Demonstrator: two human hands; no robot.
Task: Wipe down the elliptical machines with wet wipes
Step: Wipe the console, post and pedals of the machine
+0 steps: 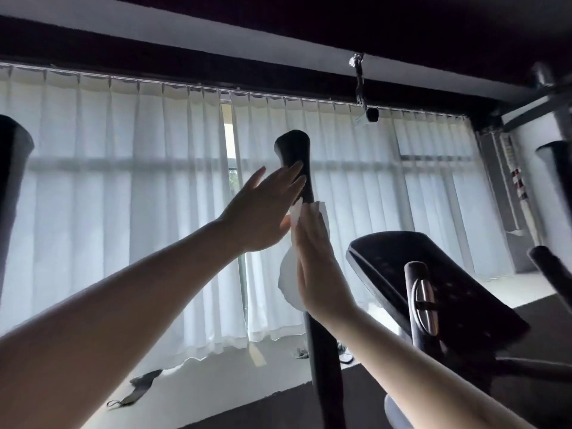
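Note:
A tall black elliptical handle (292, 148) rises in the middle of the head view, its lower bar (325, 366) running down to the bottom edge. My left hand (263, 209) is raised with straight fingers, its fingertips touching the handle's left side just below the top. My right hand (315, 261) presses a white wet wipe (289, 280) flat against the bar lower down; the wipe shows above and below the palm. The machine's dark console (433, 292) tilts at the right, with a smaller fixed handle (422, 292) in front of it.
White curtains (123, 212) cover a bright window behind. Black handles of neighbouring machines stand at the far left (12, 187) and far right (557, 168). A dark face mask (136, 390) lies on the pale floor at lower left.

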